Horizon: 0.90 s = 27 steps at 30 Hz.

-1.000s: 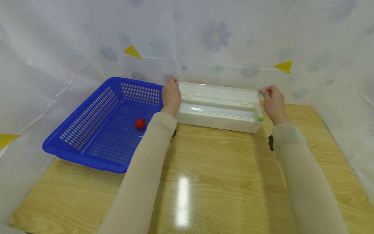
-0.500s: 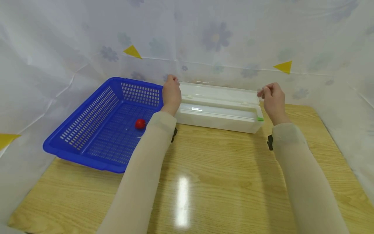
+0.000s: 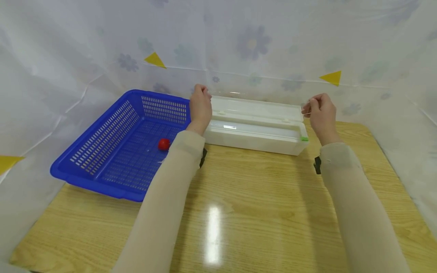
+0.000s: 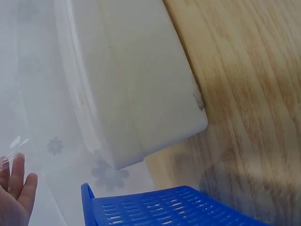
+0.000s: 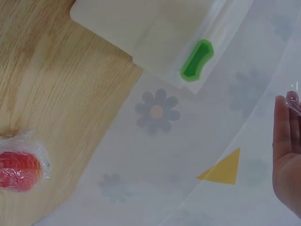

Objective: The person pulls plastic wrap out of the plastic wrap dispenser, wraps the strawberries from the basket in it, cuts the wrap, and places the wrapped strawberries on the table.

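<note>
A white cling film dispenser box [image 3: 252,143] lies on the table, its lid [image 3: 256,108] tipped back and a pale roll [image 3: 252,129] inside. Over the lid's back edge, a clear sheet of cling film [image 3: 234,92] shows by its glints, stretched between both hands. My left hand [image 3: 200,108] pinches the film beside the box's left end. At the right end, my right hand [image 3: 322,113] pinches it between thumb and fingers. A green slider [image 5: 197,61] sits on the box's right end.
Left of the box stands a blue slotted basket [image 3: 102,191] holding one small red tomato-like item [image 3: 164,144]. In the right wrist view, a red item in clear wrap [image 5: 21,169] rests on the table. A flowered curtain [image 3: 252,64] hangs directly behind.
Both hands have risen slightly, and the film's glint has moved up with them. Box, basket and the red item inside have stayed put.
</note>
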Each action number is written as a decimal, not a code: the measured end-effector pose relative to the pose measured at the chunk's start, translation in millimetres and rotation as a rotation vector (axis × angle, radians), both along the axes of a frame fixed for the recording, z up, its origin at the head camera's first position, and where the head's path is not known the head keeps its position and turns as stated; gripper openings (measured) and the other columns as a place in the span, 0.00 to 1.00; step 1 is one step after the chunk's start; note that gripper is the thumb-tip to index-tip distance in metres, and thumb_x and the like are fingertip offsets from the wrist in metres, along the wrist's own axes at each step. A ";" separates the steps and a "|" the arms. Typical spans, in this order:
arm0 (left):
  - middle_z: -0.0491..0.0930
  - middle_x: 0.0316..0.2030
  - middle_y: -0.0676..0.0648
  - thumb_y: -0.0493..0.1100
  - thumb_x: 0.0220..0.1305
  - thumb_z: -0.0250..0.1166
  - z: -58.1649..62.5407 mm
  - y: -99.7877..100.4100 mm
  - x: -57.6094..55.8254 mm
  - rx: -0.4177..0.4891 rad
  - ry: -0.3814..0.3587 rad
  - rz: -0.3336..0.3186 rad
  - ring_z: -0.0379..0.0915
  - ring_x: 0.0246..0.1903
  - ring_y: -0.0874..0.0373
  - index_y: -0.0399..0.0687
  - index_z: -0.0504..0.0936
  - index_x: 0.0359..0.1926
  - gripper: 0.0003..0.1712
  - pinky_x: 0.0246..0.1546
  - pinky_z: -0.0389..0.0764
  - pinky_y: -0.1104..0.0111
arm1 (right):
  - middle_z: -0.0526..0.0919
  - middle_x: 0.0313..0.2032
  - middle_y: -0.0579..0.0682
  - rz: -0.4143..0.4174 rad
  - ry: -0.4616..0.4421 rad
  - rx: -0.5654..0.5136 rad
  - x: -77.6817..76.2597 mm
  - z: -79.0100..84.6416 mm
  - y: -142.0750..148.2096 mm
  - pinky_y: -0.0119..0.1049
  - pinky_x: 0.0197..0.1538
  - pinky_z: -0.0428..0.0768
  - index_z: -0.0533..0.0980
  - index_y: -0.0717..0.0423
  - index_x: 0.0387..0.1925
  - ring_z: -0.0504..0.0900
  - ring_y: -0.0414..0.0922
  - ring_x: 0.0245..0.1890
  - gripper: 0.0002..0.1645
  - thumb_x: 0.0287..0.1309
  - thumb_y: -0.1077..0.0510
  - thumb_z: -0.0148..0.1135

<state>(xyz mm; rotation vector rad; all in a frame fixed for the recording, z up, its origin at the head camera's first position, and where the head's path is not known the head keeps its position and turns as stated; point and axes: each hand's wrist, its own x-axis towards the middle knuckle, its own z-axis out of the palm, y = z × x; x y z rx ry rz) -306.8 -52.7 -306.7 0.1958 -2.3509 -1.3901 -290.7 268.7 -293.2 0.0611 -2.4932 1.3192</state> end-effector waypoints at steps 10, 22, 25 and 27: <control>0.80 0.41 0.40 0.41 0.74 0.40 9.2 1.3 5.4 0.059 0.049 -0.012 0.80 0.39 0.52 0.39 0.68 0.50 0.14 0.41 0.79 0.65 | 0.72 0.27 0.38 -0.016 0.044 -0.063 -1.7 2.3 0.0 0.19 0.32 0.76 0.65 0.44 0.39 0.76 0.30 0.25 0.08 0.71 0.50 0.38; 0.79 0.41 0.37 0.38 0.73 0.41 10.7 4.2 10.4 0.114 0.123 0.001 0.78 0.40 0.50 0.35 0.69 0.48 0.13 0.40 0.80 0.69 | 0.72 0.24 0.36 -0.038 0.115 -0.094 2.2 5.0 -1.6 0.18 0.29 0.75 0.67 0.43 0.37 0.76 0.29 0.22 0.07 0.70 0.52 0.41; 0.79 0.40 0.37 0.38 0.73 0.42 10.5 4.3 10.2 0.121 0.134 0.014 0.78 0.40 0.51 0.35 0.69 0.48 0.13 0.39 0.80 0.70 | 0.72 0.24 0.36 -0.029 0.130 -0.099 4.6 6.3 -2.1 0.18 0.29 0.75 0.67 0.43 0.37 0.76 0.30 0.22 0.07 0.70 0.53 0.41; 0.79 0.39 0.37 0.37 0.73 0.42 10.5 4.3 10.2 0.132 0.148 0.023 0.78 0.39 0.51 0.35 0.70 0.48 0.13 0.38 0.80 0.70 | 0.72 0.24 0.36 -0.020 0.138 -0.098 6.6 7.8 -2.4 0.18 0.29 0.75 0.67 0.43 0.36 0.76 0.30 0.22 0.07 0.70 0.53 0.41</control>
